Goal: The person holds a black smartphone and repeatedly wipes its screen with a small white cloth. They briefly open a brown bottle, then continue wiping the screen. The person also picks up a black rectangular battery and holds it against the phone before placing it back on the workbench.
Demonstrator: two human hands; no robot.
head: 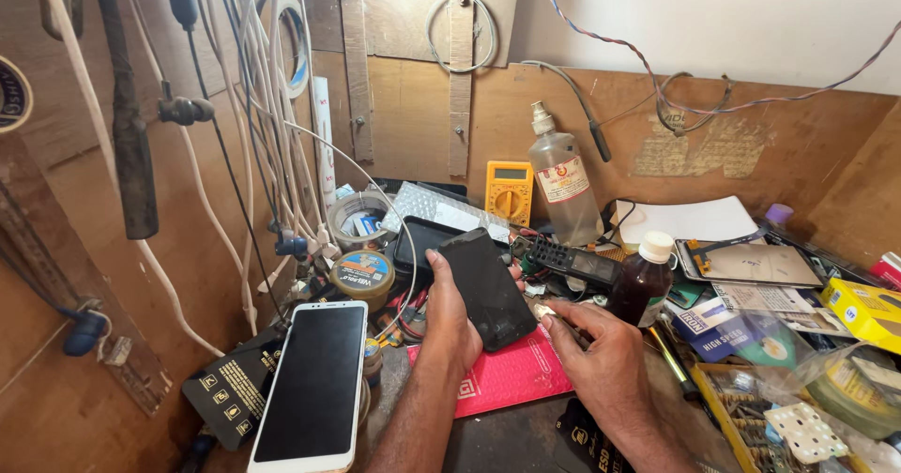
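A: Big to small. Brown plywood bench wall [563,126] at the back, hung with white and black cables [253,107]. Cluttered worktop below it.

B: Flat stuff?

A: White-framed smartphone with a dark screen [314,384] leans at front left, on a black printed card [230,389]. Pink embossed rectangular mat [511,379] lies under the hands. Clear plastic spray bottle with a red-and-white label [563,177] stands at the back, just beside a yellow multimeter [508,191]. Dark brown bottle with a white cap [646,281] stands right of centre.

B: Hands?

A: Left hand [450,318] is wrapped around a black slab-shaped phone [488,285], thumb along its near edge, fingers behind. It's held tilted above the mat's top edge, not resting on anything. Right hand [605,351] is loosely curled with fingertips pinched near the phone's lower right corner. Something small and pale shows at the tips; can't tell what it is, or whether it's gripped or only touched.

B: Risks?

A: My read: one-handed edge grip, so a push at that corner could twist the phone out and drop it into the clutter. The brown bottle stands close to the right wrist; an outward sweep could tip it. Loose cable near the left arm could snag.
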